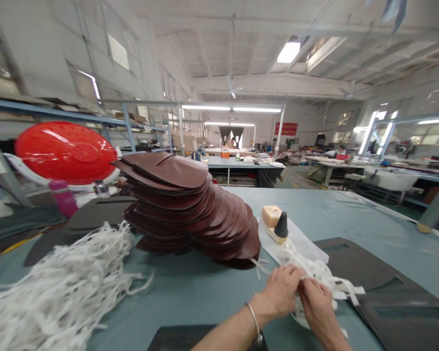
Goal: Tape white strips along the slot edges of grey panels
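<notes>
My left hand (283,290), with a bangle at its wrist, and my right hand (316,298) are close together at the right of the table. Both have their fingers closed in a small bunch of white strips (316,269), and the fingertips almost meet. Strip ends stick out past the right hand and hang below. Just beyond the hands, a tan block (271,215) and a black cone (282,224) stand on a white sheet (307,241). To their left leans a tall stack of brown leather-like pieces (205,214), rounded at the edges.
A big heap of white strips (58,287) covers the table's near left. Dark flat panels (384,287) lie at the right, and another dark panel (183,336) is at the near edge. Behind the stack stand a red oval lid or basin (68,151) and a pink bottle (63,198).
</notes>
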`<act>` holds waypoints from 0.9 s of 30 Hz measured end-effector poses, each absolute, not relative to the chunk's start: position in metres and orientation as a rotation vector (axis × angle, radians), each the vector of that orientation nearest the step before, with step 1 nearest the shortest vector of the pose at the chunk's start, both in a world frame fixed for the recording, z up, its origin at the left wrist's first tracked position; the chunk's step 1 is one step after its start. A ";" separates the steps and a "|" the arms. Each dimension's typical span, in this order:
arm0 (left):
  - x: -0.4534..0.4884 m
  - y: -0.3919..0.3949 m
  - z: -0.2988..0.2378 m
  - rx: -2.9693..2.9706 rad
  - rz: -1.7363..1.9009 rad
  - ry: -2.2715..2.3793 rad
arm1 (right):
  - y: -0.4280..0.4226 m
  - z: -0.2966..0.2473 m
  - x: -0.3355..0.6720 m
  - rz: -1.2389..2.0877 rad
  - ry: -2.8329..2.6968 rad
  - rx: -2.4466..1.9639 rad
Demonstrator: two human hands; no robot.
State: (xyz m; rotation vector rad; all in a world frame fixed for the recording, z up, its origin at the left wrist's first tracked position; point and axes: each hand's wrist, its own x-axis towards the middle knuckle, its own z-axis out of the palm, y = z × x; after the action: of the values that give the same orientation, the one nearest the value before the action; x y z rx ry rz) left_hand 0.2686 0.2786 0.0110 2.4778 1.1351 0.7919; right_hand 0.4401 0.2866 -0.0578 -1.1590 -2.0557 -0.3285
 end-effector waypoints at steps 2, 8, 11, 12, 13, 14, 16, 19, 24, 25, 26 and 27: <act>0.276 0.281 0.007 2.419 0.687 1.137 | 0.289 -0.061 0.443 -0.343 -2.093 -1.157; 0.274 0.287 0.001 2.244 0.741 1.117 | 0.304 -0.065 0.455 -0.439 -2.177 -1.392; 0.271 0.290 0.009 2.102 0.882 1.023 | 0.318 -0.067 0.463 -0.486 -2.172 -1.487; 0.270 0.292 0.013 2.036 0.938 0.992 | 0.322 -0.068 0.465 -0.493 -2.168 -1.496; 0.269 0.293 0.017 1.961 0.994 0.961 | 0.327 -0.069 0.467 -0.496 -2.168 -1.499; 0.268 0.293 0.021 1.882 1.050 0.934 | 0.331 -0.070 0.469 -0.497 -2.166 -1.511; 0.262 0.291 0.032 1.744 1.152 0.884 | 0.337 -0.072 0.472 -0.486 -2.143 -1.573; 0.242 0.278 0.056 1.512 1.327 0.733 | 0.346 -0.072 0.476 -0.451 -2.100 -1.659; 0.186 0.248 0.086 1.331 1.431 0.727 | 0.349 -0.048 0.473 -0.396 -2.074 -1.661; 0.176 0.242 0.085 1.377 1.417 0.799 | 0.343 -0.037 0.467 -0.410 -2.023 -1.658; 0.169 0.236 0.082 1.425 1.391 0.875 | 0.333 -0.024 0.457 -0.428 -1.962 -1.635; 0.163 0.230 0.077 1.475 1.349 0.949 | 0.320 -0.011 0.444 -0.445 -1.874 -1.591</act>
State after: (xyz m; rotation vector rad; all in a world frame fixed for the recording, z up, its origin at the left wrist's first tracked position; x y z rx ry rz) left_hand 0.1633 0.2300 0.0773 1.4747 0.9491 1.3491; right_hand 0.4440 0.3201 -0.0111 -1.5907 -1.8739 -0.4452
